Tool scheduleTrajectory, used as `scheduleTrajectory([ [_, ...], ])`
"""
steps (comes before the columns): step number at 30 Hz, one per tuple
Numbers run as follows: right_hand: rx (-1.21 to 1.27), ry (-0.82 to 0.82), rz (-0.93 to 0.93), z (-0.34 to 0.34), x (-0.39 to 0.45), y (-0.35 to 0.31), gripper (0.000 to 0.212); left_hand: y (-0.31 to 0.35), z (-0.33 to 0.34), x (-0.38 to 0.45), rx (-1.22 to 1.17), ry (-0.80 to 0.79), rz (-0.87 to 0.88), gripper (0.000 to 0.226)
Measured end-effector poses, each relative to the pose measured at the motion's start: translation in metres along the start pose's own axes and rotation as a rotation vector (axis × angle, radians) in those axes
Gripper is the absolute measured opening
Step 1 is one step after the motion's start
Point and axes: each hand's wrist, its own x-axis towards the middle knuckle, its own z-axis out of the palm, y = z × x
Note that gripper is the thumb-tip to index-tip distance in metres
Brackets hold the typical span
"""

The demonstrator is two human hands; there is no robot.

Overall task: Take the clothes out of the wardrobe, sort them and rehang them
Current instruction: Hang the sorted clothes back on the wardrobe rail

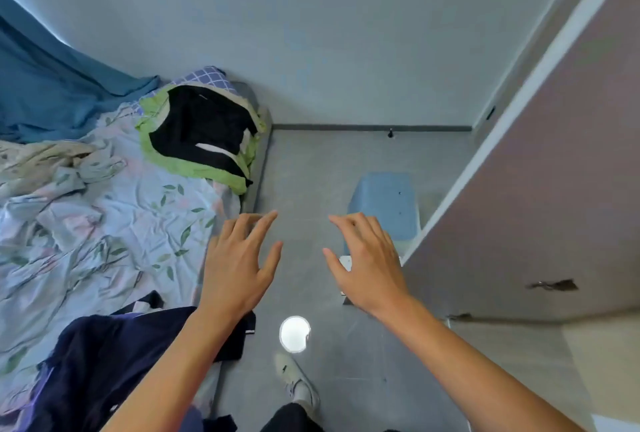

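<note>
Two hands (239, 265), one blue stool (388, 206), one white shoe (294, 379).

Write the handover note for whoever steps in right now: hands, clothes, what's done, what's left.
Left hand and right hand: both open, holding nothing, out over the floor.
Clothes: black garment on a green one at the far end of the bed; dark navy pile at the near edge.
Done: some clothes are laid out on the bed.
Left: sorting and rehanging; no hangers in view. The wardrobe door stands at right, its inside unseen.
</note>
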Motion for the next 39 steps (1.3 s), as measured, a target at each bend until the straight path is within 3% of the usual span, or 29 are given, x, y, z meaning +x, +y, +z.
scheduleTrajectory([
  [8, -0.007, -0.064, -0.148, 0.073, 0.128, -0.091, 0.053, -0.136, -0.038, 0.041, 0.045, 0.066, -0.199, 0.054],
  [15, -0.063, -0.140, -0.207, 0.107, 0.199, -0.121, 0.056, -0.196, -0.042, 0.072, 0.033, 0.110, -0.287, 0.053],
  [24, -0.050, -0.157, -0.251, 0.143, 0.317, -0.116, 0.058, -0.228, -0.025, 0.150, 0.058, 0.103, -0.362, 0.051],
  [31, 0.005, -0.162, -0.270, 0.172, 0.460, -0.085, 0.057, -0.269, -0.010, 0.268, 0.122, 0.067, -0.461, 0.055],
  [39, 0.023, -0.217, -0.327, 0.182, 0.583, -0.055, 0.056, -0.266, -0.005, 0.406, 0.059, 0.105, -0.529, 0.058],
])
